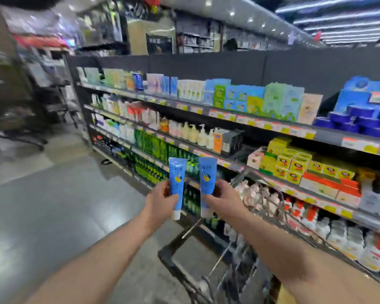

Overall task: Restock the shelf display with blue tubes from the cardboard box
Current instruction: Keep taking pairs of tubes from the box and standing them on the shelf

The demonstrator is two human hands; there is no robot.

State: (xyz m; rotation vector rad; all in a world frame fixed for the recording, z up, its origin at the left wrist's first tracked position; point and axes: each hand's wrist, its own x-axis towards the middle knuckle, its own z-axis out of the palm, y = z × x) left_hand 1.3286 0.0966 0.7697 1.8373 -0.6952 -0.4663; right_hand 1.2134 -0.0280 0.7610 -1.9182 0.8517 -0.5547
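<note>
**A:** And there it was, the shelf display (327, 135), long and packed, running ahead of both hands and sweeping off past the right one

**B:** Yes, and just below the hands stood the wire trolley (166, 257), its basket tucked between the right forearm and the lower shelves. A tan corner showed low beside that forearm. Could have been the cardboard box, I couldn't tell

**A:** Now the hands! The left hand (160, 199) had fingers and thumb curled round the lower part of the left tube (177, 178). The right hand (225, 200) pinched the right tube (207, 178) the same way, low down

**B:** Both were raised side by side, the two blue tubes close but apart. Each stood near upright, long axis up and down, crimped end on top, with the white caps (177, 214) poking out below the fingers

**A:** So what did the coming move turn on?

**B:** Direction, I'd say. The shelves lay forward and to the right of the hands, so the right hand was the nearer and looked best placed to go in first. Which slot took blue tubes I couldn't pick out, it was too blurred
</note>
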